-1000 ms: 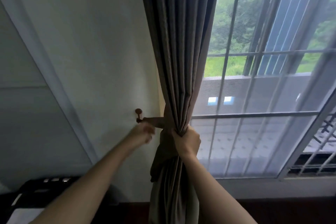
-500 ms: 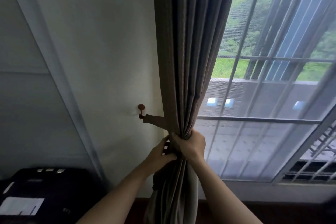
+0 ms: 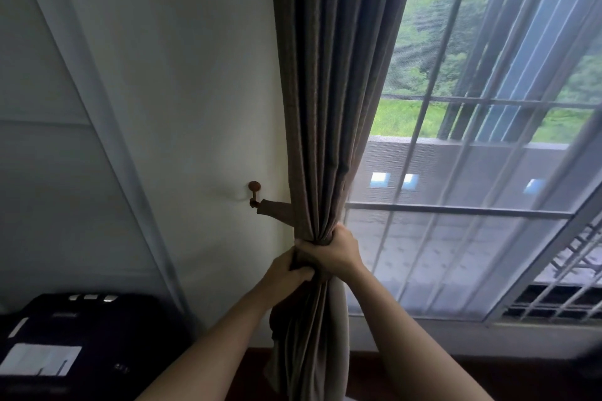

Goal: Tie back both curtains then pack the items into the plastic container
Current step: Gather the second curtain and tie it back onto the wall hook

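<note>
Left hand point(image 3: 286, 273) clenched on the loose tieback end point(image 3: 301, 262), right hand point(image 3: 332, 251) fisted around the gathered curtain point(image 3: 321, 140); best kept bunched tight while drawing the band round toward the wall hook point(image 3: 254, 193) beyond

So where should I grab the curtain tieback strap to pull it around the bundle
Take the tieback strap at its free end, low on the wall side of the curtain, under the left hand. Its other end is fixed at the wall hook, and the right hand already squeezes the folds.
</note>
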Action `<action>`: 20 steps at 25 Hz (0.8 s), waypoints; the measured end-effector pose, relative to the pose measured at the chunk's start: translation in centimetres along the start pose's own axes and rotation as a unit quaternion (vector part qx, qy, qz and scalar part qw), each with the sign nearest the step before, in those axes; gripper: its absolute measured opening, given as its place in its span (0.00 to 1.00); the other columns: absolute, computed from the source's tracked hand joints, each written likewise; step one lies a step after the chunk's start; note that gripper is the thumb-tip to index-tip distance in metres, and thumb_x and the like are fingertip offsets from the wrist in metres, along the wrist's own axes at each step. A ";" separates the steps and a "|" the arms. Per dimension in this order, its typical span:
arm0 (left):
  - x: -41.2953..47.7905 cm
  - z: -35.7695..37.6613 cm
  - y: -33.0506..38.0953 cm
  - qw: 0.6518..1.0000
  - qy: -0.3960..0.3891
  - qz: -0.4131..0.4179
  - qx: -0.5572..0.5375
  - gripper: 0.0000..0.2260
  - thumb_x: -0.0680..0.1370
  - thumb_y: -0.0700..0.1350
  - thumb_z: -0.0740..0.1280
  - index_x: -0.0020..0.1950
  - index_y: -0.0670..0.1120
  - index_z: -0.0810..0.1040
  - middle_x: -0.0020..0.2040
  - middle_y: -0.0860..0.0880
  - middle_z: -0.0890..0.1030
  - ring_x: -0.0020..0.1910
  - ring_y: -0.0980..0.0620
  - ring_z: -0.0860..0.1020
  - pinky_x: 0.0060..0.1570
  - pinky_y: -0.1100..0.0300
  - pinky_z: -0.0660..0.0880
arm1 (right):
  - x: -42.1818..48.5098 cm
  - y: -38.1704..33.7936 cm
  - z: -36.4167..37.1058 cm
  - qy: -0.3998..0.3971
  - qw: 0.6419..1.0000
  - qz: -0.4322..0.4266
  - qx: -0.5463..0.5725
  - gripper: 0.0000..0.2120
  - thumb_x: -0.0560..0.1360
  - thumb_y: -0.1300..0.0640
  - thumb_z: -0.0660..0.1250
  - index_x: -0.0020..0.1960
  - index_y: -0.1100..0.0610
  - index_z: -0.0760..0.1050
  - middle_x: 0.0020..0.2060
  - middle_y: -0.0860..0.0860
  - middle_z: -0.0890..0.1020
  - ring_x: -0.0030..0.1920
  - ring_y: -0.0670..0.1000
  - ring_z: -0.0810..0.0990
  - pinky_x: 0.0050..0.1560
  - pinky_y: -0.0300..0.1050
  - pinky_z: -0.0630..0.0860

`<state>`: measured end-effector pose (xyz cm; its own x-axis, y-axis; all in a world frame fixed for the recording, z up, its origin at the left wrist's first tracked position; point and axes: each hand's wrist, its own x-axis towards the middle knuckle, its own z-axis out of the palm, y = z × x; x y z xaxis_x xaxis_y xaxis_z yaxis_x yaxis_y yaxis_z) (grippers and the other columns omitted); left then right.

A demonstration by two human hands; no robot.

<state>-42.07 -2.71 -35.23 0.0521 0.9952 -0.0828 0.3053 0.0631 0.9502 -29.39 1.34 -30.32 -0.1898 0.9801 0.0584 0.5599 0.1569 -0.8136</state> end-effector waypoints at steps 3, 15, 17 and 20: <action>-0.1 -0.4 -0.7 1.000 -0.005 0.000 -0.017 0.12 0.70 0.43 0.62 0.52 0.51 0.76 0.43 0.51 0.80 0.45 0.52 0.79 0.43 0.61 0.74 | 0.1 -0.3 0.5 0.013 1.000 0.010 0.017 0.17 0.63 0.45 0.74 0.46 0.53 0.75 0.38 0.46 0.78 0.43 0.50 0.79 0.42 0.45 0.77; -2.2 -9.4 -1.5 0.974 0.014 0.058 0.218 0.07 0.76 0.47 0.67 0.37 0.50 0.78 0.32 0.54 0.77 0.32 0.59 0.75 0.35 0.68 0.68 | -0.2 0.2 0.5 0.064 0.997 0.036 0.040 0.12 0.68 0.47 0.71 0.46 0.50 0.72 0.39 0.48 0.78 0.47 0.55 0.79 0.43 0.46 0.75; -1.2 -10.8 -0.6 0.969 0.017 0.042 0.244 0.07 0.77 0.47 0.66 0.40 0.49 0.79 0.34 0.54 0.78 0.35 0.58 0.76 0.38 0.65 0.69 | -0.4 0.3 0.9 0.060 0.996 0.035 0.049 0.14 0.67 0.47 0.71 0.48 0.52 0.74 0.40 0.49 0.79 0.47 0.55 0.80 0.45 0.48 0.77; 1.2 -9.9 0.1 0.953 0.066 0.024 0.296 0.08 0.77 0.48 0.65 0.37 0.53 0.76 0.34 0.54 0.76 0.37 0.54 0.75 0.38 0.61 0.66 | -0.3 0.4 0.8 0.054 0.996 0.036 0.055 0.14 0.68 0.48 0.71 0.49 0.52 0.75 0.40 0.48 0.79 0.46 0.54 0.79 0.46 0.49 0.77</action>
<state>-51.42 -0.81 -32.21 -0.0284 0.9991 0.0321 0.7904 0.0028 0.6125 -29.79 1.02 -31.16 -0.0603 0.9967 0.0548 0.4755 0.0769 -0.8764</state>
